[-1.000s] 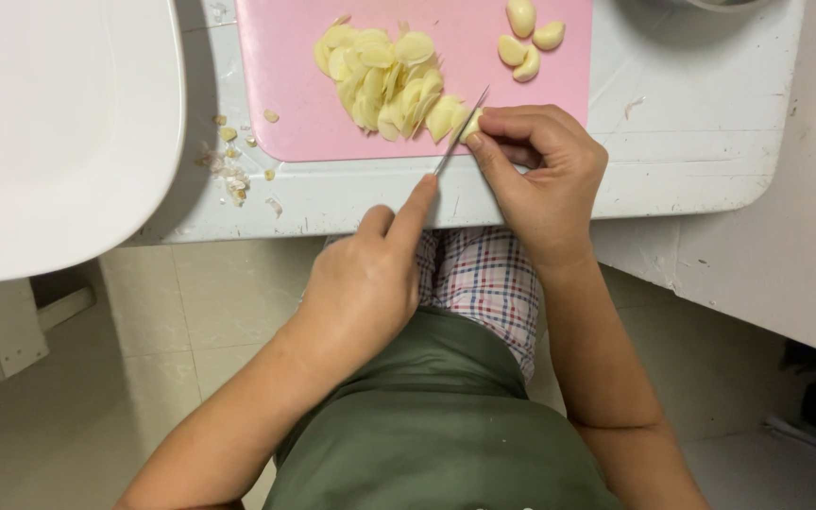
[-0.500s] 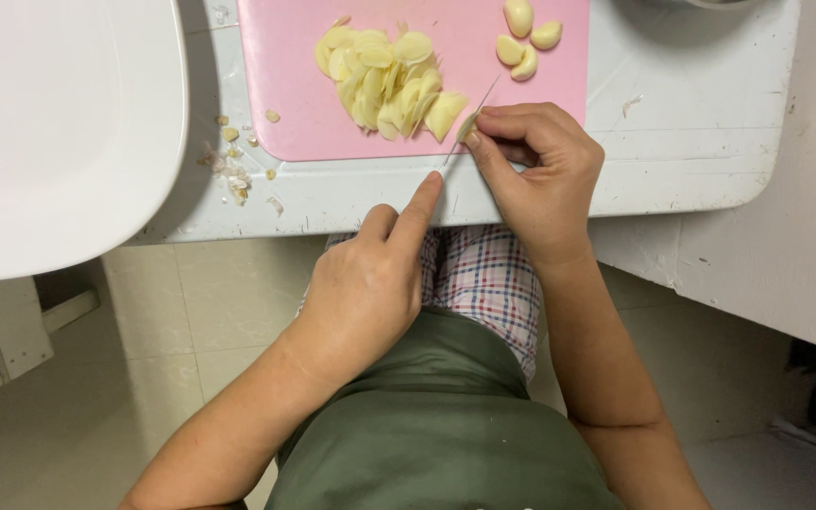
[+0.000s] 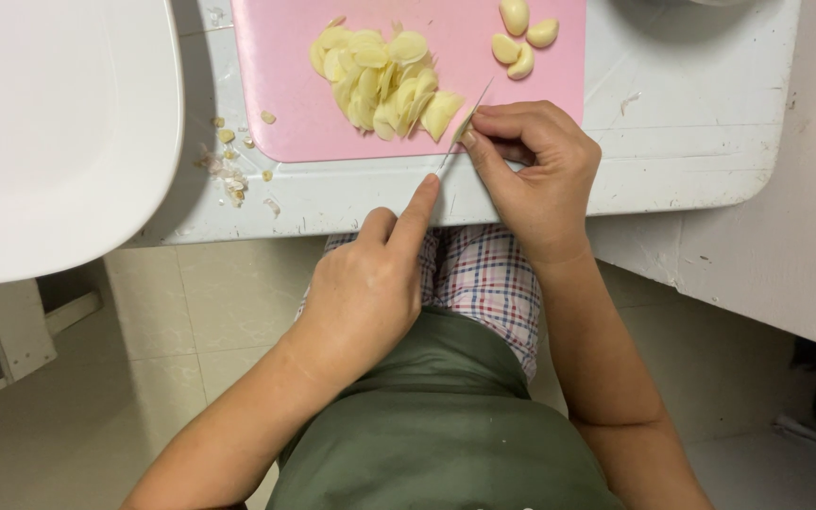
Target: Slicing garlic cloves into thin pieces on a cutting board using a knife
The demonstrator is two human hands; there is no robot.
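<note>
A matt, smooth pink plastic cutting board is seen at the upper centre, bearing moist-looking pale yellow garlic slices. A thin bright metal knife blade is shown. A glossy white plastic surface is seen upper left.

The light is soft and even, and bright enough to see everything. It seems to come from above. Small soft shadows sit under the hands. Nothing shines hard. The picture is sharp, with a little bending near the edges.
</note>
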